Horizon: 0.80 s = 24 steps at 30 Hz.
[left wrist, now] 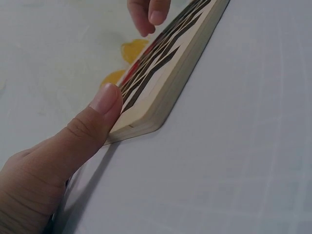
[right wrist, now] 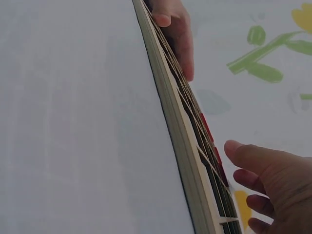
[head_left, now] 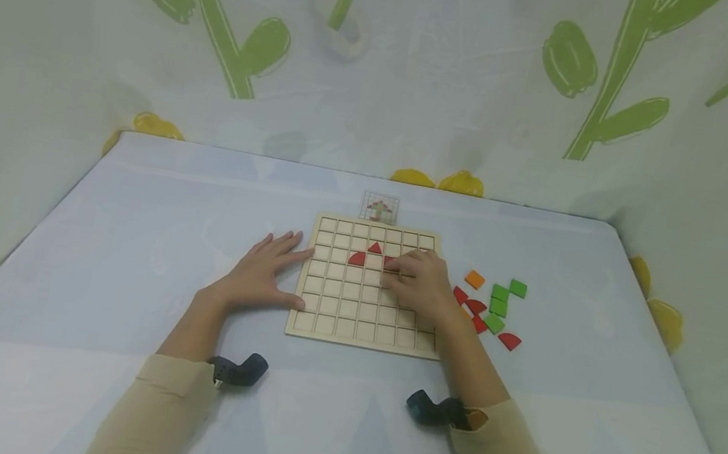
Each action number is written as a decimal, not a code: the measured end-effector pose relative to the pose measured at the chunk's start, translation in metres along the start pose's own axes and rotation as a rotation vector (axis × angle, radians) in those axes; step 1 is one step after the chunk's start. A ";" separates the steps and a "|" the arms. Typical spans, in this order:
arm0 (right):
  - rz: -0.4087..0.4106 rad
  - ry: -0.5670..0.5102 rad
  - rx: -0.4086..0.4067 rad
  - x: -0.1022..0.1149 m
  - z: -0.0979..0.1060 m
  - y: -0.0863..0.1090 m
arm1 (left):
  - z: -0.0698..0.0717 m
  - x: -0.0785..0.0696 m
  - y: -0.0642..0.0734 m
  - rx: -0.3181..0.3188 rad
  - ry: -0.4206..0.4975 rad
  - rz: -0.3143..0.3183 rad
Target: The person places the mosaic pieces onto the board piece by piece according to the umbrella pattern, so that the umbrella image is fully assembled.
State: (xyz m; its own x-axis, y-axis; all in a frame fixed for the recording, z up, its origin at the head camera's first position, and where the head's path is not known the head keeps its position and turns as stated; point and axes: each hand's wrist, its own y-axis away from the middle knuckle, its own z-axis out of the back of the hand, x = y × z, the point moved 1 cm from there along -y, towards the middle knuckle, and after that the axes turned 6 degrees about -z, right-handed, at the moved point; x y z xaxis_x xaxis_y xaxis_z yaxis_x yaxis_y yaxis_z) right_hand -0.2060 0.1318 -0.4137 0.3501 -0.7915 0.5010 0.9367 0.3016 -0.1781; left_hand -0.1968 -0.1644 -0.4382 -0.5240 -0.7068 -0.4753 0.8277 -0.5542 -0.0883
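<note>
A wooden grid board point(head_left: 325, 327) lies on the table. My left hand point(head_left: 265, 275) rests at its left side with fingers spread, the thumb point(left wrist: 105, 100) touching the near left corner. My right hand point(head_left: 422, 283) is over the board's right part, fingertips at a red piece point(head_left: 389, 261) in a cell and partly hiding it. In the right wrist view its thumb point(right wrist: 243, 153) stands apart from the other fingers. A red triangle point(head_left: 376, 248) and a red quarter-circle point(head_left: 357, 259) sit in other cells.
Right of the board lie loose pieces: green squares point(head_left: 498, 307), an orange square point(head_left: 475, 279) and several red pieces point(head_left: 510, 341). A small pattern card point(head_left: 379, 207) lies beyond the board's far edge. A plant-printed curtain point(head_left: 429, 72) hangs behind the table point(head_left: 81, 279).
</note>
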 end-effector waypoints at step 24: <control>0.056 -0.044 -0.098 -0.034 0.030 0.035 | 0.002 -0.004 -0.001 -0.003 -0.009 0.001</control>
State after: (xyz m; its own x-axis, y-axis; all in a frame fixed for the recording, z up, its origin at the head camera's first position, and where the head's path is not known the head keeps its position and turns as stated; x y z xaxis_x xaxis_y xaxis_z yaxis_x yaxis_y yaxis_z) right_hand -0.1860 0.1857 -0.4114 0.4032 -0.7503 0.5239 0.9128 0.2894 -0.2880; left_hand -0.1962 -0.1623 -0.4344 -0.5251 -0.7111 -0.4675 0.8286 -0.5525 -0.0903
